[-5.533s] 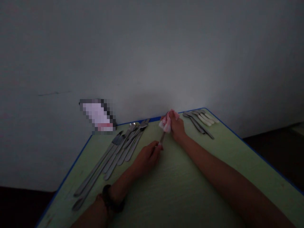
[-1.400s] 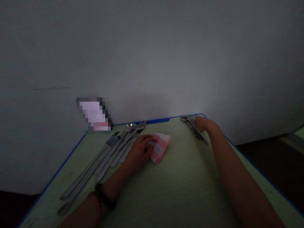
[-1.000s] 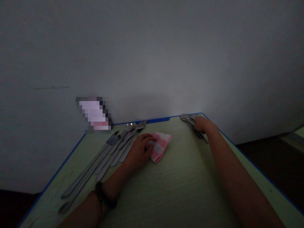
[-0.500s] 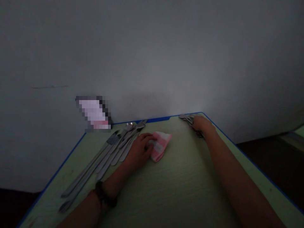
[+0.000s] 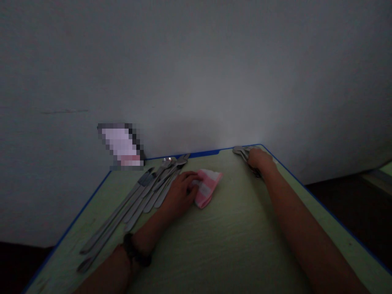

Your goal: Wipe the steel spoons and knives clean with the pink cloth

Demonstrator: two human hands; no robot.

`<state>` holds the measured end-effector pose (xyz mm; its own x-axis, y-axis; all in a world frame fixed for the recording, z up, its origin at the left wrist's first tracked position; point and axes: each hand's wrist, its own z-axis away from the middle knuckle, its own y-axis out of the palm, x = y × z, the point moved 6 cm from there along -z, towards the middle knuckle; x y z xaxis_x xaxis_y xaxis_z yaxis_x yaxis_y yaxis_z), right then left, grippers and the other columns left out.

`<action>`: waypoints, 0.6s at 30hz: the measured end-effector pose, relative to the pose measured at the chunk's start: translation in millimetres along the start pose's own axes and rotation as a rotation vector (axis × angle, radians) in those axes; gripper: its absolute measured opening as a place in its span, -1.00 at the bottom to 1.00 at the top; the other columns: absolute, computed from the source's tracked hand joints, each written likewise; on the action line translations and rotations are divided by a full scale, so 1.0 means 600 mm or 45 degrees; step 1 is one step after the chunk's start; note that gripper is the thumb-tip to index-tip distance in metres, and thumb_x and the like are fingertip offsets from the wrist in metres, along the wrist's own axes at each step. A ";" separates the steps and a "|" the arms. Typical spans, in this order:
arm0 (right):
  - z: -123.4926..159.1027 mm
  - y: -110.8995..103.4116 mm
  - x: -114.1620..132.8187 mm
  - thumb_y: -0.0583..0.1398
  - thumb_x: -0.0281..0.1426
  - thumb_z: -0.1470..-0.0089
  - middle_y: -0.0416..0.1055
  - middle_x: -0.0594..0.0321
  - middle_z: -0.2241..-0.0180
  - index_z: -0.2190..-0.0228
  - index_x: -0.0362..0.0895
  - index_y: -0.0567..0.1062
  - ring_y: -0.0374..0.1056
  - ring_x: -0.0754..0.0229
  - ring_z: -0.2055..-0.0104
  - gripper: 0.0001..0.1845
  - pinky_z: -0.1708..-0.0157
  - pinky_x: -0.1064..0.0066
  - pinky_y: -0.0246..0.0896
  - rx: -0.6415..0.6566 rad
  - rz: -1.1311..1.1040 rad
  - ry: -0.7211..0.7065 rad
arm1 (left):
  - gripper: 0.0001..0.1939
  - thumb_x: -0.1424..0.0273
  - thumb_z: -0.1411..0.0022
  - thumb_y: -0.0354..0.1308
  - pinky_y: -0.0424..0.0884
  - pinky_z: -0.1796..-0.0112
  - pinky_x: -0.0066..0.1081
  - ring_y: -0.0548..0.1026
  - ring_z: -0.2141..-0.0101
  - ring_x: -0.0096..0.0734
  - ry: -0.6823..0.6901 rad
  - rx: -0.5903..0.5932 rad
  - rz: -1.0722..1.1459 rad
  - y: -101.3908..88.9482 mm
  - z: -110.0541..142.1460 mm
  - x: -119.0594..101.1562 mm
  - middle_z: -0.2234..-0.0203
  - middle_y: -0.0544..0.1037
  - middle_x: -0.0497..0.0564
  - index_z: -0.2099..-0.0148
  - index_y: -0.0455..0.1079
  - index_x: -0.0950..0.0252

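One pink-and-white cloth (image 5: 208, 188) lies mid-table (image 5: 232, 228). Your left hand (image 5: 180, 192) touches its left side, thumb and fingers apart. Your right hand (image 5: 259, 160) is at the right cutlery group (image 5: 238, 150); fingertips hidden, cannot tell their grip, nor an exact piece count. Left cutlery group (image 5: 134, 204): at least six handles, slanted, partly overlapping.

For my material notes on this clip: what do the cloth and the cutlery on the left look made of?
Cloth: probably woven fabric, matte; it folds softly and shows pink-and-white checks.

Left-hand cutlery: likely stainless steel, smooth; grey all over, with bright glints on a spoon bowl. Dim light leaves the exact metal open.
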<state>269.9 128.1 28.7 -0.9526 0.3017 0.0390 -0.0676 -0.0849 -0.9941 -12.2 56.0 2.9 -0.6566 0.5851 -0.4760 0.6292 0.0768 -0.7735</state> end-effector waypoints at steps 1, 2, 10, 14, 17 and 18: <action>0.000 0.000 0.000 0.01 -0.48 -0.09 0.37 -0.17 0.01 0.03 -0.22 0.44 0.37 -0.06 0.04 -0.58 0.16 0.19 0.28 -0.003 -0.008 0.005 | -0.72 0.49 -0.20 0.00 0.27 -0.05 -0.15 0.36 0.01 -0.26 0.002 -0.001 0.001 0.000 0.000 0.000 0.05 0.42 0.06 0.05 0.39 0.24; -0.001 0.001 -0.001 0.01 -0.48 -0.09 0.37 -0.17 0.02 0.04 -0.22 0.44 0.37 -0.06 0.04 -0.59 0.16 0.18 0.28 -0.006 -0.015 0.004 | -0.72 0.49 -0.20 0.00 0.27 -0.05 -0.15 0.36 0.01 -0.26 0.004 0.000 0.003 0.000 0.000 -0.001 0.05 0.42 0.06 0.05 0.39 0.24; -0.013 0.005 -0.007 0.05 -0.46 -0.07 0.40 -0.15 0.05 0.09 -0.21 0.47 0.37 -0.06 0.05 -0.63 0.16 0.21 0.26 -0.022 -0.013 -0.032 | -0.71 0.48 -0.20 -0.01 0.26 -0.05 -0.15 0.36 0.00 -0.24 0.004 0.012 -0.005 0.001 -0.001 0.000 0.04 0.41 0.07 0.04 0.38 0.24; -0.008 -0.008 0.004 0.06 -0.37 -0.10 0.40 -0.18 0.08 0.12 -0.25 0.47 0.36 -0.04 0.06 -0.64 0.15 0.24 0.22 -0.089 -0.034 -0.097 | -0.72 0.47 -0.20 0.00 0.28 -0.03 -0.14 0.37 0.02 -0.23 0.003 -0.007 -0.004 -0.001 -0.002 -0.001 0.05 0.42 0.07 0.06 0.39 0.24; 0.007 -0.031 0.038 0.07 -0.27 -0.11 0.37 -0.17 0.07 0.09 -0.24 0.44 0.32 -0.03 0.03 -0.60 0.11 0.25 0.18 -0.179 -0.052 -0.286 | -0.71 0.48 -0.20 0.00 0.28 -0.03 -0.16 0.37 0.02 -0.25 0.003 -0.012 0.018 -0.002 -0.003 -0.002 0.05 0.42 0.07 0.04 0.37 0.25; 0.015 -0.037 0.055 0.08 -0.26 -0.11 0.36 -0.15 0.08 0.09 -0.23 0.43 0.31 -0.03 0.04 -0.59 0.11 0.25 0.17 -0.189 -0.060 -0.371 | -0.71 0.49 -0.19 0.00 0.27 -0.03 -0.17 0.36 0.02 -0.25 0.000 -0.011 0.025 -0.002 -0.002 -0.002 0.05 0.42 0.08 0.04 0.36 0.26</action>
<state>237.3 131.5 53.3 -0.9957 0.0161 0.0918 -0.0905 0.0682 -0.9936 -11.6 56.6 4.8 -0.6440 0.5868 -0.4909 0.6457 0.0726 -0.7602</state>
